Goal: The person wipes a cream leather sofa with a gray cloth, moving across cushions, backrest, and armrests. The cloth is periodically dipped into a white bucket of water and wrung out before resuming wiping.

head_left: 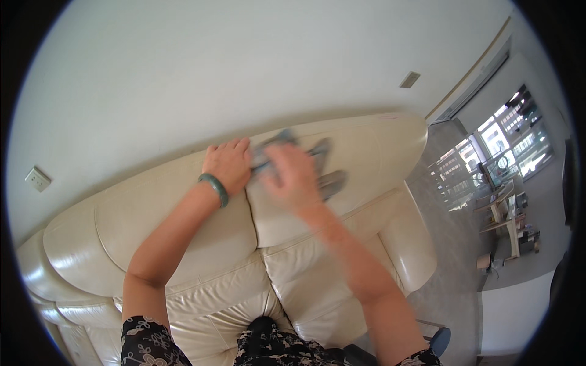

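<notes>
A cream leather sofa lies before me, its backrest against the wall. My left hand, with a green bangle on the wrist, rests palm down on the backrest's top edge, holding nothing that I can see. Just to its right my right hand is blurred by motion over the backrest, at a grey-blue cloth. The cloth spreads out in folds beyond the fingers on the leather. The palm side of the right hand and its exact hold on the cloth are hidden.
Behind the sofa rises a white wall with a socket at left and a wall plate at right. Grey floor runs along the sofa's right end. Farther right are wooden furniture and a blue round-ended object.
</notes>
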`<state>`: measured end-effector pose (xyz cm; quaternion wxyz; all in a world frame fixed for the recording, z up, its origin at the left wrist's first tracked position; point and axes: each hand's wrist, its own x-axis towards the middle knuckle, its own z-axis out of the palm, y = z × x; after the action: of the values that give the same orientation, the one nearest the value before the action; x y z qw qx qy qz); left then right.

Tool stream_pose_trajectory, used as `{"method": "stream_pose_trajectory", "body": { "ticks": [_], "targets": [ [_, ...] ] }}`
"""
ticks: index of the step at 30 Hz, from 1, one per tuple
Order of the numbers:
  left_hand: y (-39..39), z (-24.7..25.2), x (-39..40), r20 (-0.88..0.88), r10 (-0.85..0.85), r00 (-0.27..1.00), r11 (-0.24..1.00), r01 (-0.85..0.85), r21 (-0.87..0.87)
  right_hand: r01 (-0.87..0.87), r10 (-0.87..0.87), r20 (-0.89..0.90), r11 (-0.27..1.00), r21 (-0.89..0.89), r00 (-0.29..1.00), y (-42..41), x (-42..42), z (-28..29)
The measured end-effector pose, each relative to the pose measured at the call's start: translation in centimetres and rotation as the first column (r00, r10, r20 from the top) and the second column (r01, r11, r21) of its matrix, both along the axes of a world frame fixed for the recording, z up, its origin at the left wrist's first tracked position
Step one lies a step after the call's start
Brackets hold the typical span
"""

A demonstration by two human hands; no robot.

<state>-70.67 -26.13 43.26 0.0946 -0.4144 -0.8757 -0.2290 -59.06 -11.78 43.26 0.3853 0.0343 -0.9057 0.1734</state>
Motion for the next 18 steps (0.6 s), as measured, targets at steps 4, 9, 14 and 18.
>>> {"method": "stream_pose_trajectory", "body": {
  "ticks": [4,9,14,18],
  "targets": [
    [-0.5,1.7,0.2,0.022,-0.001,1.0,0.999,0.002,-0.033,0.02,-0.019,-0.029,0.999,0.039,0.999,-0.5,0.0,1.2],
    [1.6,2.4,1.3,-0.14,-0.055,0.989,0.988,0.034,-0.147,0.376,-0.375,-0.062,0.927,0.002,0.925,15.3,-1.0,0.3],
    [7.0,3.0,3.4,-0.222,-0.159,0.962,0.974,0.115,-0.196,0.611,-0.592,0.173,0.786,-0.091,0.787,20.5,-1.2,2.9],
    [6.7,2.2,2.6,-0.074,-0.228,0.971,0.946,0.203,-0.253,0.238,-0.237,0.027,0.964,-0.121,0.971,14.0,2.3,0.5]
  ]
}}
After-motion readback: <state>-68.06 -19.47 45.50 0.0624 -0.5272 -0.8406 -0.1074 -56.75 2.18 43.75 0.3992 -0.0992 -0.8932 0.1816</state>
